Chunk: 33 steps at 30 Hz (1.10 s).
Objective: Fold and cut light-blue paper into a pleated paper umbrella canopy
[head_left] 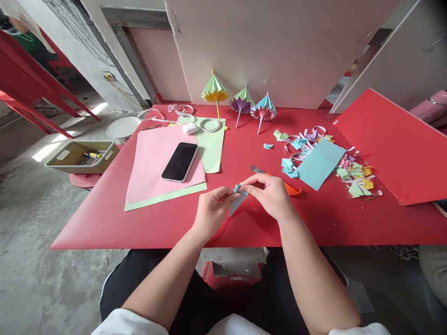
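My left hand (210, 211) and my right hand (269, 193) meet above the near edge of the red table (115, 218). Both pinch a small folded piece of blue paper (239, 200), its point hanging down between them. Right behind my right hand lie scissors (279, 179) with orange handles, partly hidden by the hand. A blue paper sheet (319, 163) lies to the right of the scissors. Pink paper (157, 163) on green sheets lies to the left, with a black phone (180, 161) on top.
Three paper umbrellas, yellow-green (214, 89), purple-green (241, 102) and pink-blue (264, 109), stand at the back. Coloured paper scraps (352, 174) litter the right side. Tape rolls (210, 124) and a white earbud case (190, 128) lie at the back. A red board (394, 144) leans at right. A tray (82, 156) sits left.
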Motion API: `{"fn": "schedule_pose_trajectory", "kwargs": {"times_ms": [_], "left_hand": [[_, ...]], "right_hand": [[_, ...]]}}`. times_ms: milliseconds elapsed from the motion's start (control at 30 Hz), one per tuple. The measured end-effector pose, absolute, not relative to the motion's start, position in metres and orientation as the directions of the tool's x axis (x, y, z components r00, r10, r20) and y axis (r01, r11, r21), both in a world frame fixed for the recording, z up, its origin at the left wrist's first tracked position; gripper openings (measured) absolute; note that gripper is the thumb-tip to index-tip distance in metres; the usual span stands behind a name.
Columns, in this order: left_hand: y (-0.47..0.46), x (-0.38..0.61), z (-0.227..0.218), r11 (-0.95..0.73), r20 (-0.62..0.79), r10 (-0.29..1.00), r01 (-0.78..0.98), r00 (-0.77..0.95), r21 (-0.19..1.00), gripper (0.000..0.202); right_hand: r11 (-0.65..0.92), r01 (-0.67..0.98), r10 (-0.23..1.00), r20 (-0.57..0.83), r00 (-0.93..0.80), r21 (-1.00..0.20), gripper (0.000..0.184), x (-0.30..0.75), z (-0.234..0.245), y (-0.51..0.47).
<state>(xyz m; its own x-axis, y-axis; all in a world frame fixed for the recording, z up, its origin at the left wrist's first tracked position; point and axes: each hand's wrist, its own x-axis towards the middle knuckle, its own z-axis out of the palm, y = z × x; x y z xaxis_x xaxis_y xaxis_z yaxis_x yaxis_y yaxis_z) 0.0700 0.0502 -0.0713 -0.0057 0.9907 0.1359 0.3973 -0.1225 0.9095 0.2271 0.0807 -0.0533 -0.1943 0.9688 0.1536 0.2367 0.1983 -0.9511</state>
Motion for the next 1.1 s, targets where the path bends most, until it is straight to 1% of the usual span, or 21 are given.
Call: {"fn": "schedule_pose_trajectory", "kwargs": {"times_ms": [100,233,300,367,433,500,567,633,733,833,1000,1100], "left_hand": [[0.048,0.071,-0.069,-0.134,0.164,0.986,0.459,-0.026,0.878,0.021],[0.046,0.07,-0.068,-0.132,0.137,0.99,0.51,0.028,0.85,0.02],[0.047,0.069,-0.068,-0.121,0.101,0.993,0.478,0.067,0.87,0.019],[0.049,0.068,-0.068,-0.091,0.047,0.991,0.385,0.123,0.918,0.023],[0.05,0.068,-0.067,-0.049,-0.007,0.986,0.321,0.169,0.946,0.024],[0.051,0.068,-0.066,-0.031,-0.028,0.986,0.347,0.163,0.937,0.022],[0.051,0.067,-0.065,-0.049,-0.009,0.991,0.428,0.133,0.903,0.021],[0.051,0.066,-0.065,-0.099,0.043,0.992,0.499,0.122,0.861,0.02],[0.05,0.064,-0.066,-0.18,0.142,0.984,0.577,0.11,0.797,0.019],[0.051,0.061,-0.066,-0.194,0.163,0.981,0.632,0.108,0.75,0.019],[0.051,0.058,-0.064,-0.196,0.144,0.98,0.55,0.138,0.812,0.024],[0.05,0.059,-0.062,-0.209,0.155,0.977,0.541,0.145,0.815,0.028]], "right_hand": [[0.267,0.287,0.959,0.226,-0.169,-0.92,0.01,0.226,-0.055,0.08],[0.288,0.291,0.934,0.201,-0.294,-0.912,0.011,0.227,-0.056,0.08],[0.299,0.305,0.93,0.204,-0.307,-0.904,0.01,0.228,-0.056,0.081],[0.308,0.315,0.94,0.235,-0.249,-0.898,0.01,0.228,-0.056,0.082],[0.291,0.3,0.952,0.242,-0.19,-0.908,0.013,0.23,-0.057,0.083],[0.267,0.281,0.955,0.214,-0.205,-0.922,0.014,0.231,-0.056,0.084],[0.262,0.283,0.944,0.184,-0.273,-0.923,0.014,0.233,-0.055,0.084],[0.281,0.305,0.933,0.184,-0.31,-0.91,0.014,0.233,-0.054,0.084],[0.306,0.327,0.937,0.222,-0.269,-0.894,0.012,0.23,-0.054,0.082],[0.311,0.315,0.94,0.241,-0.243,-0.896,0.011,0.225,-0.056,0.081],[0.309,0.312,0.924,0.206,-0.322,-0.898,0.014,0.223,-0.055,0.08],[0.277,0.291,0.938,0.193,-0.288,-0.916,0.016,0.223,-0.055,0.079]]}}
